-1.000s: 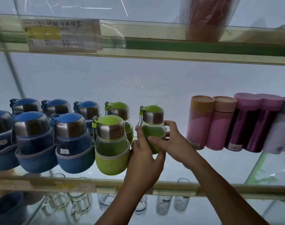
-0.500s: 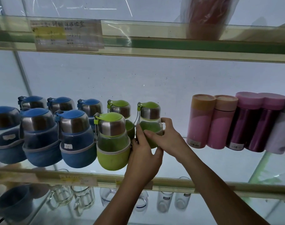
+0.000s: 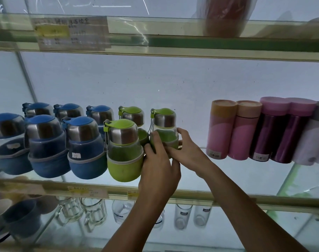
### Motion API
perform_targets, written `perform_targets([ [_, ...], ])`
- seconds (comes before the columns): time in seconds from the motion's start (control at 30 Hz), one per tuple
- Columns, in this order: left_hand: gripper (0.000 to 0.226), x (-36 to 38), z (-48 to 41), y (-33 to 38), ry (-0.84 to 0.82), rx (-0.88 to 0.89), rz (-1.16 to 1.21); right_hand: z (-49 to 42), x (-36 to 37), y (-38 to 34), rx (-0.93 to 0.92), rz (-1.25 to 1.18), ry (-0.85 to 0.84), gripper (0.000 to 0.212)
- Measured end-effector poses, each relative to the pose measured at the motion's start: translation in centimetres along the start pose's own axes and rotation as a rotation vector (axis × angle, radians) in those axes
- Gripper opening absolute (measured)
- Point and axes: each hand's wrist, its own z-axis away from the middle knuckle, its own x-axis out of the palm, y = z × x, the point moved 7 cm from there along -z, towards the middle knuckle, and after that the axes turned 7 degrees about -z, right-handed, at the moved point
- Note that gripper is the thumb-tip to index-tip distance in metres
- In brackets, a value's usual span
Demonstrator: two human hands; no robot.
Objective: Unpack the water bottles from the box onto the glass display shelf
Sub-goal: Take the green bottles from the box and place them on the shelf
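A green water bottle point(image 3: 164, 122) with a steel cap stands at the back of the glass display shelf point(image 3: 227, 173). My left hand point(image 3: 158, 168) wraps its lower left side, thumb up on the glass. My right hand point(image 3: 187, 150) holds its right side and base. Both hands hide the bottle's green sleeve. Two more green bottles, one in front point(image 3: 125, 150) and one behind point(image 3: 133, 115), stand just to its left. The box is not in view.
Several blue bottles point(image 3: 82, 146) fill the shelf's left part. Pink tubes point(image 3: 220, 130) and purple flasks point(image 3: 271, 131) stand at the right. An upper glass shelf point(image 3: 173, 42) hangs overhead; glass mugs point(image 3: 93, 213) and tumblers point(image 3: 182, 217) sit on the shelf below.
The green bottle in my hands has shifted a little back and left, closer to the other green bottles. Both hands keep the same hold.
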Motion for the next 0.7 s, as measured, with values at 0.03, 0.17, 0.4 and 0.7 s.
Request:
perform_targets([
  [0.03,0.089,-0.3,0.1,0.1,0.012,0.001,-0.010,0.2,0.0,0.0,0.002,-0.007,-0.009,0.078],
  [0.17,0.081,-1.2,0.5,0.4,0.071,0.025,-0.009,1.0,-0.6,0.1,0.009,0.006,0.005,0.078],
  [0.4,0.045,-1.0,0.7,0.8,0.058,0.124,0.118,3.6,-2.6,0.1,-0.003,-0.026,0.069,0.061],
  [0.7,0.048,-0.1,0.4,2.5,-0.116,0.199,0.254,6.4,-5.0,0.2,0.002,-0.059,0.180,0.046],
])
